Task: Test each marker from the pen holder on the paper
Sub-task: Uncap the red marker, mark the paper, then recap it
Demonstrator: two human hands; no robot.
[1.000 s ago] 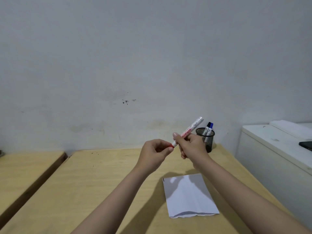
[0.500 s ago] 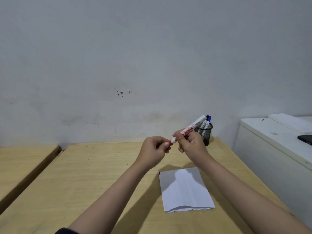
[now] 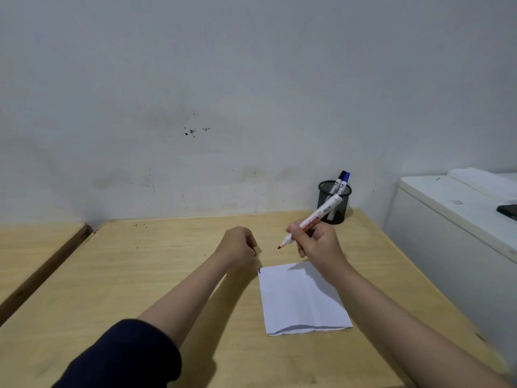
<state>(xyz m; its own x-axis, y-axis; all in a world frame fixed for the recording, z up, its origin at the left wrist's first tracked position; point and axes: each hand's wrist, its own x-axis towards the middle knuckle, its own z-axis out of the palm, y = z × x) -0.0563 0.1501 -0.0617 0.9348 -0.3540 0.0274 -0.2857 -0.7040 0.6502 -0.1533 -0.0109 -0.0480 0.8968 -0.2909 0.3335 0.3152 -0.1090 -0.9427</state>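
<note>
My right hand (image 3: 316, 243) grips a white marker (image 3: 321, 212) with red lettering. Its bare red tip points down and left, a little above the wooden table (image 3: 167, 275) and just beyond the far edge of the white paper (image 3: 302, 298). My left hand (image 3: 237, 245) is a closed fist to the left of the tip; a sliver of red, likely the cap, shows at its fingers. A black mesh pen holder (image 3: 334, 204) stands at the table's far right corner with two markers (image 3: 342, 180) in it, one black-capped and one blue-capped.
A white cabinet (image 3: 447, 219) stands to the right of the table with a dark flat object (image 3: 507, 210) on top. A second wooden surface (image 3: 33, 245) lies to the left across a gap. A pale wall rises behind the table.
My hands have pulled apart and the red cap has come off the marker. My right hand has turned the marker tip-down and lowered it toward the paper.
</note>
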